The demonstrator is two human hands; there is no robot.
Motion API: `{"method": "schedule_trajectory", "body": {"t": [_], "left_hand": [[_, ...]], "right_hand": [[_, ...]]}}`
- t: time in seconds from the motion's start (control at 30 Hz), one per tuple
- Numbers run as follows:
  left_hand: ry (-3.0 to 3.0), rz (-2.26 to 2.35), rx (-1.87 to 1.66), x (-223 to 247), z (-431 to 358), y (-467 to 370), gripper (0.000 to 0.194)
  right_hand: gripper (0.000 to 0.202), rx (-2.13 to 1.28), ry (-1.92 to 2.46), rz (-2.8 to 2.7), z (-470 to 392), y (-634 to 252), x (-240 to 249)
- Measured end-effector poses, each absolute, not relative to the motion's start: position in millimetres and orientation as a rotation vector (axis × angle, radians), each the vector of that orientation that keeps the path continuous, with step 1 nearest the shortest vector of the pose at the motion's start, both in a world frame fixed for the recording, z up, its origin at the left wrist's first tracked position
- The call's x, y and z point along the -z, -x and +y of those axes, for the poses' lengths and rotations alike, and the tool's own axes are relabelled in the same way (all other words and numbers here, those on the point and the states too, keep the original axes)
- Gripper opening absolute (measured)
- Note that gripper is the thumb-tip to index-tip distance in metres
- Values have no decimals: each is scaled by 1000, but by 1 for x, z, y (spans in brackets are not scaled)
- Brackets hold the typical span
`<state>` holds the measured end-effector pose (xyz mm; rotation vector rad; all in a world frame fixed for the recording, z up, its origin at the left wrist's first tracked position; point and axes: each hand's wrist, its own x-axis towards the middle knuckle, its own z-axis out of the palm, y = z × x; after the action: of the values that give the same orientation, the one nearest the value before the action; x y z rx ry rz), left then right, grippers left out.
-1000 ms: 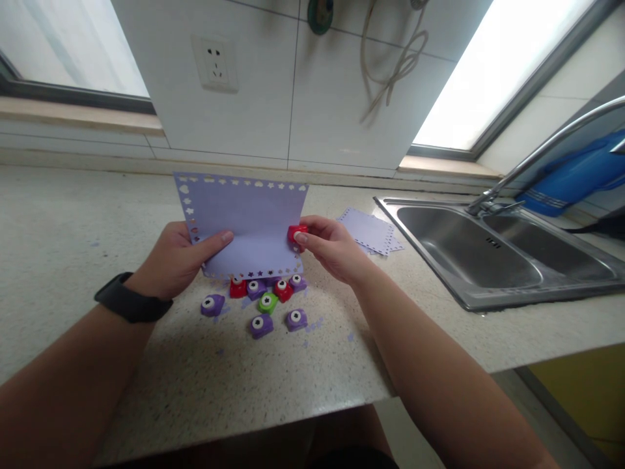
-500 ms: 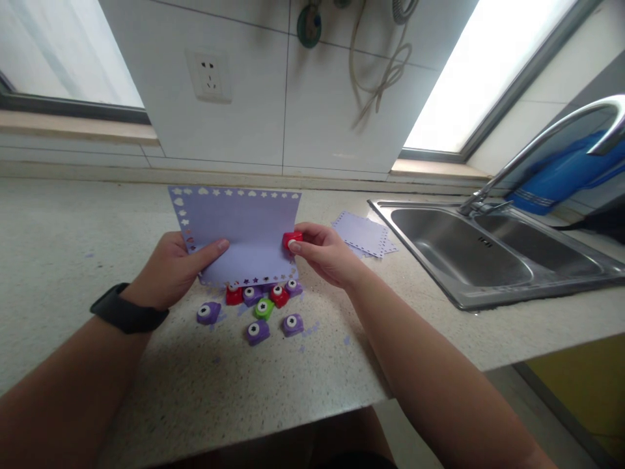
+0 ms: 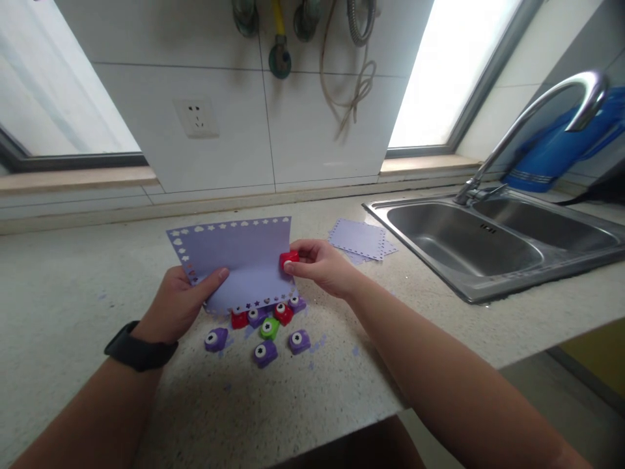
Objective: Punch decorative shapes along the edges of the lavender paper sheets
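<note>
A sheet of lilac paper (image 3: 244, 260), with small flower, heart and star cut-outs along its edges, is held up at a tilt above the counter. My left hand (image 3: 183, 303) grips its left side, thumb on the front face. At the right edge, my right hand (image 3: 325, 267) pinches a red craft punch (image 3: 289, 262) that sits on the paper's margin. Below the sheet lie several more punches: a green punch (image 3: 269, 328), a red punch (image 3: 283, 313), a purple punch (image 3: 265, 352) and others, some partly hidden by the paper.
Punched lilac sheets (image 3: 360, 238) lie in a loose pile right of my right hand. Further right is a steel double sink (image 3: 459, 280) with a tall faucet (image 3: 532, 124). Tiny lilac scraps (image 3: 317, 344) dot the speckled counter (image 3: 205, 410). A tiled wall stands behind.
The camera view has tilted up, so the counter and hands appear lower in the picture. Both hands keep the same hold on the paper and the red punch.
</note>
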<state>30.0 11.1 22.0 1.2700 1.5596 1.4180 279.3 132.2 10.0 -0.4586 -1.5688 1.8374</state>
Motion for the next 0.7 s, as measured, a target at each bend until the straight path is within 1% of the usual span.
{"method": "schedule_trajectory", "body": {"t": [0.43,0.7], "left_hand": [[-1262,1576,-1396,-24,10,-30,28],[-1288,1578,-1404,-24,10,-32,30]], "right_hand": [[36,-1824,511,-1495,122,-274,-18],[34,-1774,484,-1536,122,-275,-16]]}}
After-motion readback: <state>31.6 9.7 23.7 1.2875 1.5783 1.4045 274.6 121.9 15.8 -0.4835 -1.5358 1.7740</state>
